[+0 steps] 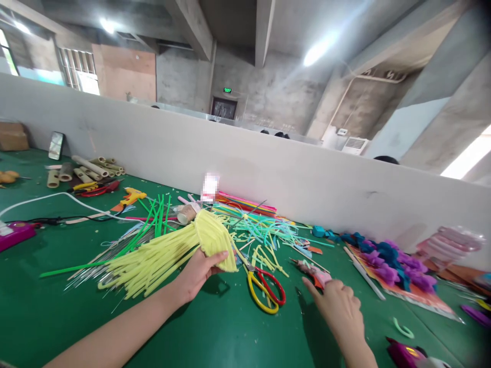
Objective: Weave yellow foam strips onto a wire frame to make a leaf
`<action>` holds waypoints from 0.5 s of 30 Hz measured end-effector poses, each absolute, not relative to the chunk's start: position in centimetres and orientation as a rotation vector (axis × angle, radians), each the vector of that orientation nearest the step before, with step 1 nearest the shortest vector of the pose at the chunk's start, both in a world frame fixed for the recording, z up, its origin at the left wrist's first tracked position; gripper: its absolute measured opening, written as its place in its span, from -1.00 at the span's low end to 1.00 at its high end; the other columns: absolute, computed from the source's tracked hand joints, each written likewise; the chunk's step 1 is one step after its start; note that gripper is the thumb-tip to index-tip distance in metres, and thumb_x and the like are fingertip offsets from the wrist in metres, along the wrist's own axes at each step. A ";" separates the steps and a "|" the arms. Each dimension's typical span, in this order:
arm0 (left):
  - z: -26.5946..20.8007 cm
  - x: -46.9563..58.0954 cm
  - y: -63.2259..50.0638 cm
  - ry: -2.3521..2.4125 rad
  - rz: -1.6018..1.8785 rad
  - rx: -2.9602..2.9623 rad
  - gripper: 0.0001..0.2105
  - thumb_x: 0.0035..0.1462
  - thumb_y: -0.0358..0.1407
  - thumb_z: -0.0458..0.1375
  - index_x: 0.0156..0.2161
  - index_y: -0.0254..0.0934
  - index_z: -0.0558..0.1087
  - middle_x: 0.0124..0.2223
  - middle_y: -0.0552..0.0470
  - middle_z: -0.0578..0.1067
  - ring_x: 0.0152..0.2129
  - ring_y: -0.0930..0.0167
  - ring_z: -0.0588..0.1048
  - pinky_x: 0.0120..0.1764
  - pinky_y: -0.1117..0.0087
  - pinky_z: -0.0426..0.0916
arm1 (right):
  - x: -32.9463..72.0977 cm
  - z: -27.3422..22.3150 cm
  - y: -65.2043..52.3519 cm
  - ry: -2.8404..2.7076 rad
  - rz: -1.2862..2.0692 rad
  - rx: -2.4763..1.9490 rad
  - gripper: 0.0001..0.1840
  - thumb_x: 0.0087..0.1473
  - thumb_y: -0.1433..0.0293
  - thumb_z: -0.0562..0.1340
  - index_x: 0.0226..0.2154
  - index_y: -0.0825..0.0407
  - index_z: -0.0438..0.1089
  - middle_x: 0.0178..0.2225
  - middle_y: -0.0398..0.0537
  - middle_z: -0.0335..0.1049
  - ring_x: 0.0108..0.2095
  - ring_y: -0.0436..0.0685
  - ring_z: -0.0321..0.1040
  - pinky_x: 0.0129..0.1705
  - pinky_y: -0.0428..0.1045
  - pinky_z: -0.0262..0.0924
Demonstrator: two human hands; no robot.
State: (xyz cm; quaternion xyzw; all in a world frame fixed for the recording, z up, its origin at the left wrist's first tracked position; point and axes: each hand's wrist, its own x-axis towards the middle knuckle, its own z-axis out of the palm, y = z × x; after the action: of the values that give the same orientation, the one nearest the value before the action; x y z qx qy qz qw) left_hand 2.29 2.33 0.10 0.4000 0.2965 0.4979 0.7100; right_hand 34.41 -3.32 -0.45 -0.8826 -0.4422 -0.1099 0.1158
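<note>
My left hand grips a pale yellow fan-shaped piece, which looks made of fuzzy pipe cleaners laid side by side. Behind that wrist spreads a bundle of loose yellow pipe cleaners. My right hand hovers at a small pink-and-red tool with a dark tip, thumb apart and the other fingertips hidden; whether it touches the tool I cannot tell. Between the hands lie scissors with one yellow and one red handle, blades partly under cut yellow pieces.
Green pipe cleaners, a yellow glue gun, pliers and bamboo tubes lie left on the green table. Turquoise scraps cover the back middle. Purple and blue fuzzy pieces lie right. A white partition stands behind.
</note>
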 end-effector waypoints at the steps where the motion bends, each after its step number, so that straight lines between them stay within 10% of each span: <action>1: 0.3 2.3 2.3 0.662 1.107 0.885 -0.62 -0.05 -0.28 0.34 -0.08 -0.28 0.45 -0.10 -0.10 0.55 -0.22 0.29 0.54 -0.26 0.37 0.49 | 34.6 -0.8 -3.5 -1.273 -0.317 -2.649 -0.21 -0.02 -0.12 0.09 -0.19 0.34 0.34 -0.22 0.51 0.34 -0.15 0.60 0.34 -0.25 0.24 0.23; 15: -0.1 2.1 2.6 0.826 1.144 0.938 -0.60 -0.02 -0.11 0.29 -0.10 -0.25 0.41 -0.23 0.00 0.50 -0.47 0.46 0.44 -0.57 0.52 0.32 | 36.4 -1.6 -2.6 -1.190 0.177 -2.799 -0.22 0.11 -0.08 -0.02 -0.05 0.35 0.23 -0.17 0.47 0.39 -0.07 0.47 0.39 -0.13 0.15 0.23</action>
State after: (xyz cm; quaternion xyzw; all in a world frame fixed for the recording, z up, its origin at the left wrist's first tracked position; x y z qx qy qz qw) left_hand 2.06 2.64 -0.07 0.4150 0.3655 0.5058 0.6620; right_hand 36.42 -2.62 -1.58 -0.9177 -0.3901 0.0580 0.0476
